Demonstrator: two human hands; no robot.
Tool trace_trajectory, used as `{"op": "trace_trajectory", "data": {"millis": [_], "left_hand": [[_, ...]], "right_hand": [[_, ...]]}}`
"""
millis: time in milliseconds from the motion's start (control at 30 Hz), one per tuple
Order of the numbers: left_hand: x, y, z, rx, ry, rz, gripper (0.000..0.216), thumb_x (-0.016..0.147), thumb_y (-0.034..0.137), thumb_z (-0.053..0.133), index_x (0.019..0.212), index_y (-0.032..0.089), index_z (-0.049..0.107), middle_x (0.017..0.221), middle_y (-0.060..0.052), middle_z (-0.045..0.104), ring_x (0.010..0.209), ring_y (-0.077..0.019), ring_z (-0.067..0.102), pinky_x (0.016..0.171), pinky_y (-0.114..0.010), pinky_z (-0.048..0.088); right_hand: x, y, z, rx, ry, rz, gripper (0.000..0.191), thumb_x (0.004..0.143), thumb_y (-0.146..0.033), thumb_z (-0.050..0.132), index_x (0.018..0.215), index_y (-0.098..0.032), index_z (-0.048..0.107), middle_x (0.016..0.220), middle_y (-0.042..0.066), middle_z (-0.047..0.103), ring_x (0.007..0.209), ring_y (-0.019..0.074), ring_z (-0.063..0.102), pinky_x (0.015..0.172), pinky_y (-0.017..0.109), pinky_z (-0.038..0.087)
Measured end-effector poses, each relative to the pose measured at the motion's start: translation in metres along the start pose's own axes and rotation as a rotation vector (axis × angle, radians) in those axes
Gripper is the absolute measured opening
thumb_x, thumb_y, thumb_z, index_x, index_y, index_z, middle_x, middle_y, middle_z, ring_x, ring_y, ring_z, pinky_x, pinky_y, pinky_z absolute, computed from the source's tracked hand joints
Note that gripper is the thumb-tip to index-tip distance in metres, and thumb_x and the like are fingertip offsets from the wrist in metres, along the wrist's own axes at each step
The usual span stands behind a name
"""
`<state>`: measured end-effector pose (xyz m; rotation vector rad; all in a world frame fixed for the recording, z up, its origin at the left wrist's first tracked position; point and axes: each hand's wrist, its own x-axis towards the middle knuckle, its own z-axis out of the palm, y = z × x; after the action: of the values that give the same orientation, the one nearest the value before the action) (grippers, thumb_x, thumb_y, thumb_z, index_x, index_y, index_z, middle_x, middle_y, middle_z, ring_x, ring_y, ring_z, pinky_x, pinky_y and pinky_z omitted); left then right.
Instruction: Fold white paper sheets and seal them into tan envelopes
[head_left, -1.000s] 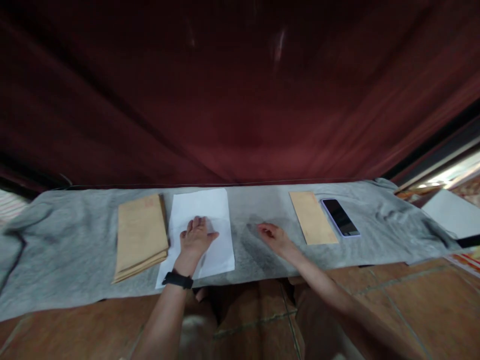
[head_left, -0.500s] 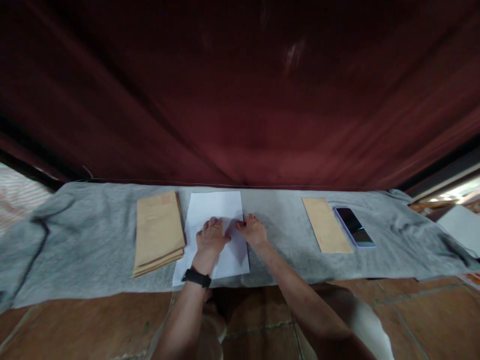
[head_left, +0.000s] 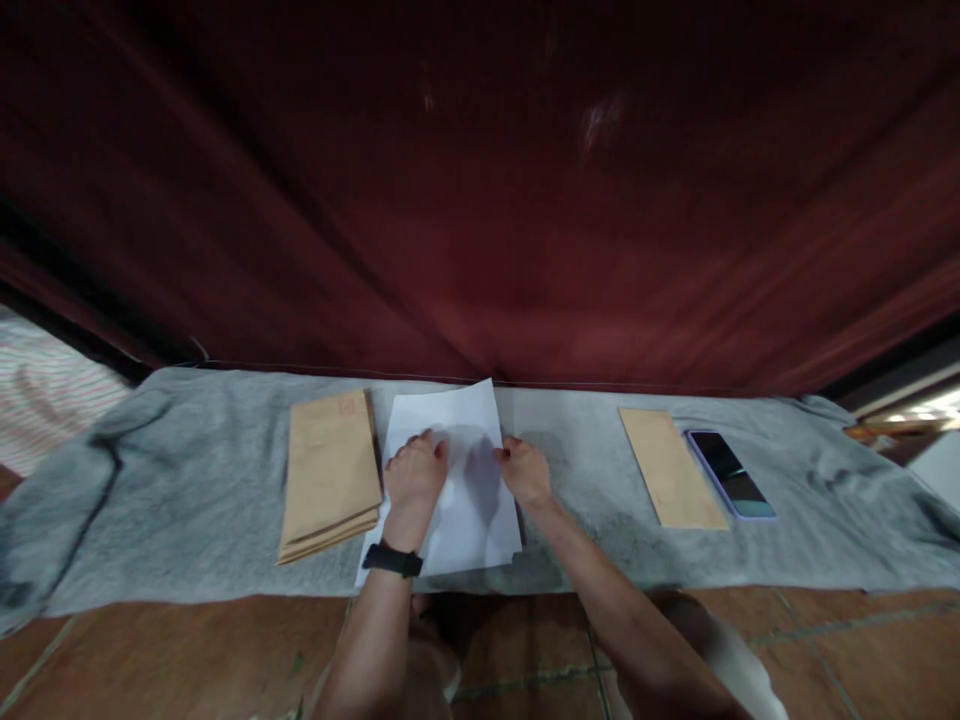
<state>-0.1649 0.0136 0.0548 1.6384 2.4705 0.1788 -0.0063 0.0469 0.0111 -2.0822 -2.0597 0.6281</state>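
A stack of white paper lies on the grey cloth in front of me. My left hand, with a dark band on its wrist, rests on the left half of the top sheet, fingers laid on the paper. At the right edge, my right hand pinches the sheet between thumb and fingers. That edge is slightly raised, and the sheet's far right corner sticks up. Just left of the paper sits a pile of brown envelopes, its top one bearing a faint red mark.
Farther right lie a single brown envelope and a phone with a purple edge. The grey cloth covers a narrow bench. Behind it hangs a dark red curtain; below is a tiled floor.
My right hand has closed on the paper's right edge and drawn it a little to the right, lifting the far corner. My left hand stays on the paper, its thumb closer to the fingers.
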Motion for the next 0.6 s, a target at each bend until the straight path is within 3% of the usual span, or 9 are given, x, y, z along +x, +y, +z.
{"op": "trace_trajectory", "data": {"millis": [100,200,367,467,600], "left_hand": [[0.008,-0.011,-0.001,-0.145,0.100,-0.040,0.041,0.098,0.032,0.046,0.130,0.014,0.064,0.121,-0.019,0.071,0.106,-0.0329,0.070,0.091,-0.043,0.053],[0.019,-0.018,0.002,-0.392,0.147,-0.055,0.043,0.096,0.032,0.048,0.132,0.014,0.064,0.123,-0.019,0.071,0.109,-0.0325,0.069,0.093,-0.042,0.052],[0.035,-0.013,0.018,-0.855,0.153,-0.006,0.047,0.090,0.037,0.058,0.132,0.016,0.064,0.123,-0.014,0.071,0.113,-0.0270,0.066,0.097,-0.038,0.051],[0.036,-0.002,0.029,-0.897,0.091,0.003,0.057,0.086,0.037,0.064,0.138,0.014,0.059,0.134,-0.017,0.064,0.121,-0.0295,0.061,0.102,-0.042,0.049],[0.027,0.024,0.038,-0.930,0.066,0.061,0.056,0.085,0.036,0.066,0.137,0.017,0.059,0.137,-0.017,0.061,0.123,-0.0299,0.060,0.103,-0.044,0.048]], "right_hand": [[-0.005,0.006,-0.003,-0.035,0.070,-0.028,0.023,0.099,-0.026,0.051,0.098,-0.019,0.073,0.098,0.015,0.076,0.092,0.0264,0.074,0.078,0.032,0.050],[-0.006,0.019,-0.008,0.177,0.145,-0.075,0.021,0.096,-0.023,0.052,0.089,-0.020,0.071,0.094,0.011,0.076,0.085,0.0230,0.072,0.075,0.029,0.049],[-0.006,0.061,-0.028,0.833,0.094,-0.042,0.024,0.087,-0.040,0.056,0.077,-0.020,0.065,0.067,-0.001,0.066,0.060,0.0150,0.059,0.056,0.023,0.041],[-0.012,0.089,-0.046,1.288,0.056,0.076,0.028,0.071,-0.046,0.072,0.077,-0.020,0.063,0.064,-0.003,0.064,0.055,0.0135,0.054,0.052,0.023,0.040],[-0.024,0.116,-0.072,1.587,-0.002,0.155,0.026,0.062,-0.036,0.078,0.078,-0.021,0.063,0.068,-0.001,0.067,0.060,0.0167,0.060,0.056,0.026,0.047]]}}
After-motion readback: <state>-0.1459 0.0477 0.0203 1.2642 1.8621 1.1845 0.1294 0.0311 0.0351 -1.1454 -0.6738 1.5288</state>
